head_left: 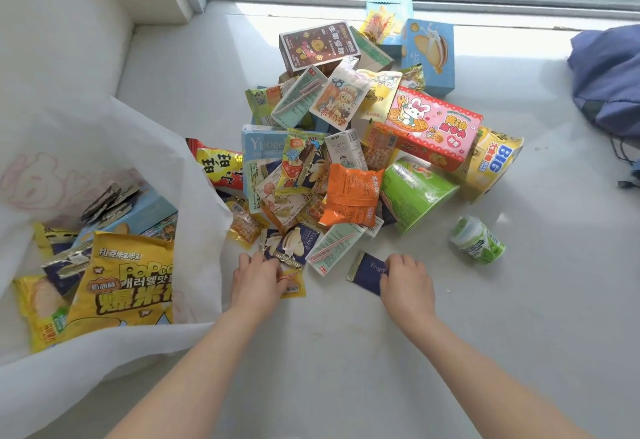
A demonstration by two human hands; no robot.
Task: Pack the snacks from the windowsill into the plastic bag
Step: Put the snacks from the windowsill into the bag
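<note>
L hand (258,277) pinches yellow packet (295,285) by bag (156,148). R hand (407,281) pinches navy packet (365,272), near snack pile (349,196) on sill (346,352).

Glossy foil packets (351,198); translucent matt plastic bag (149,120); smooth windowsill (346,352).

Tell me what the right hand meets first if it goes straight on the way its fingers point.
The navy packet, whose edge the right hand grips. Past it, up and left, the pale green packet at the pile's edge likely comes next.
</note>
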